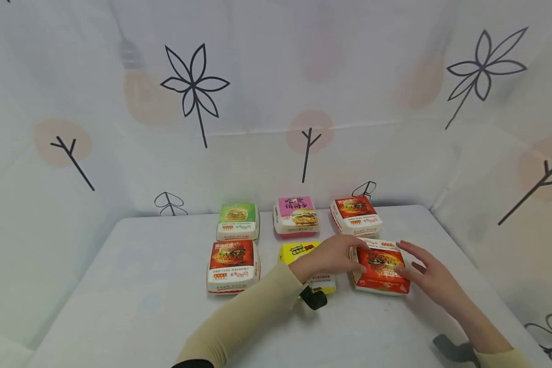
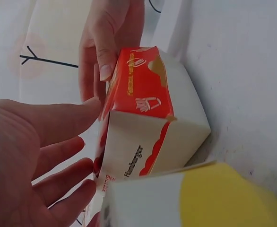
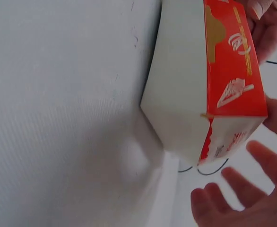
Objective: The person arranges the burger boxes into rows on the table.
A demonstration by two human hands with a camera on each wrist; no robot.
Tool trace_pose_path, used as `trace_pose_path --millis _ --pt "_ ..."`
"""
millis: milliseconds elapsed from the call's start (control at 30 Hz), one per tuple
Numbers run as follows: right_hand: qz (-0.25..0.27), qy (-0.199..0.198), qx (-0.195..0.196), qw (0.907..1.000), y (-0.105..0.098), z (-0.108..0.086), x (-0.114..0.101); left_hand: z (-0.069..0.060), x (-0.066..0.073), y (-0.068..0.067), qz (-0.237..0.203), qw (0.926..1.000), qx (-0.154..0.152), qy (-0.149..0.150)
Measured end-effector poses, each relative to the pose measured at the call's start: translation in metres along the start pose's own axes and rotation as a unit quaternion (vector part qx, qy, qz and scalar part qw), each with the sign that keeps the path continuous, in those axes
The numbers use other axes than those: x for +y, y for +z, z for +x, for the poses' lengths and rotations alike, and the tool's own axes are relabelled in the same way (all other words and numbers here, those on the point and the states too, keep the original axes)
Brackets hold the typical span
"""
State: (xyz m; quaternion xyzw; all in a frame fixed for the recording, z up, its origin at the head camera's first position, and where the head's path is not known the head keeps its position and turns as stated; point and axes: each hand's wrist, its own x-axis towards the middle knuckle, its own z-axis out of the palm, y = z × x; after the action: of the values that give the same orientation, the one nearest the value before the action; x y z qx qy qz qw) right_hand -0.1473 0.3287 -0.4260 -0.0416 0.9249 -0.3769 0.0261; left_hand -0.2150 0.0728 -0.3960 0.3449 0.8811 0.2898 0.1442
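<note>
A red and white hamburger box (image 1: 381,266) lies at the front right of the table, between both hands. The left hand (image 1: 333,255) is at its left side, fingers spread and relaxed along the top edge. In the left wrist view, that hand's thumb (image 2: 77,118) lies close to the box's red top. At the opposite side is the right hand (image 1: 430,276), its thumb over the lid. The right wrist view shows its fingers (image 3: 245,189) straight and spread, apart from the box's side. Whether either thumb touches the box, I cannot tell.
Just left is a yellow box (image 1: 299,250), partly behind the left forearm. Another red box (image 1: 232,266) lies at front left. Behind stand a green box (image 1: 238,221), a pink box (image 1: 296,217) and a red box (image 1: 356,217), near the patterned backdrop (image 1: 257,163).
</note>
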Motion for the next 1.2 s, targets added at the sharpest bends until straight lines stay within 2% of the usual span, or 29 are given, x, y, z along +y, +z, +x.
trace_pose_path --millis 167,467,733,967,1100,1200 --pt "0.012 -0.022 -0.023 0.9994 -0.001 0.002 0.005 0.001 0.002 0.003 -0.001 1.0 -0.007 0.0" --pt "0.038 -0.01 -0.028 0.9988 0.003 0.004 0.009 0.002 0.002 0.007 0.008 0.9999 -0.011 -0.01" --pt "0.025 0.004 -0.003 0.9997 0.001 0.002 0.007 0.001 0.008 0.005 -0.014 0.9989 0.018 -0.04" --pt "-0.019 -0.006 0.0 0.9998 -0.005 0.004 0.008 -0.001 0.007 0.004 -0.024 0.9979 0.042 -0.043" --pt "-0.04 0.015 0.011 0.999 -0.008 0.004 0.011 -0.001 0.006 0.005 -0.025 0.997 0.059 -0.043" --pt "-0.036 0.036 0.008 0.9987 -0.008 0.005 0.009 0.0 0.005 0.005 -0.021 0.9967 0.064 -0.044"
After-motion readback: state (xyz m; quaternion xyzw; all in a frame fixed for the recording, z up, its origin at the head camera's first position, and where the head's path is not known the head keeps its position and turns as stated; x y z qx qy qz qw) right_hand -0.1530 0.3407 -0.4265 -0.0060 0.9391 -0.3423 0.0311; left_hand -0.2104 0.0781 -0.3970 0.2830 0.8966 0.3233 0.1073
